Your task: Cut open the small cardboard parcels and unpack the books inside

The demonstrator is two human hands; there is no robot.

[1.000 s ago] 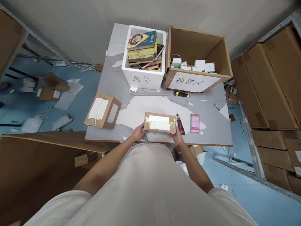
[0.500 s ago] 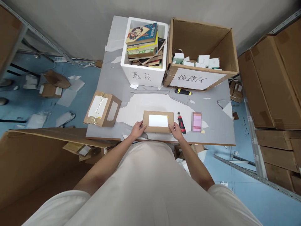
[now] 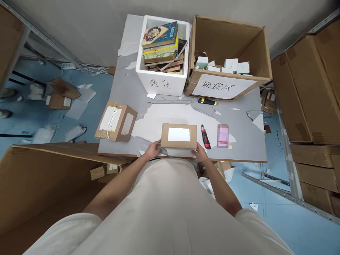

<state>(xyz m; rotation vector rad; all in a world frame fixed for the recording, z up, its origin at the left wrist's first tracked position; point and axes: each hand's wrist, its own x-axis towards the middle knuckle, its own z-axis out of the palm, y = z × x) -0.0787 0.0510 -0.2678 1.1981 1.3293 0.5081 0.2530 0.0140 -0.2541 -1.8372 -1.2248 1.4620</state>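
Observation:
A small brown cardboard box [image 3: 165,136] with a white label [image 3: 179,134] lies flat near the front edge of the table. My left hand [image 3: 153,149] is at its lower left corner, fingers loosely apart and the tips close against the cardboard. At the lower right corner is my right hand [image 3: 200,153], thumb and fingers spread, not wrapped round the box. Whether the fingertips still touch it is hard to see. Just right of the box lies a red and black utility knife [image 3: 205,137].
A taped carton [image 3: 116,121] sits on the table's left side. Behind stand a white foam box [image 3: 162,83] of books and a large carton [image 3: 231,83] holding small white boxes. A yellow-black cutter [image 3: 207,102] and a blurred pink item [image 3: 223,136] lie to the right.
Both hands have slid from the sides of the cardboard box toward its near corners, and their grip has loosened. The box has stayed nearly in place.

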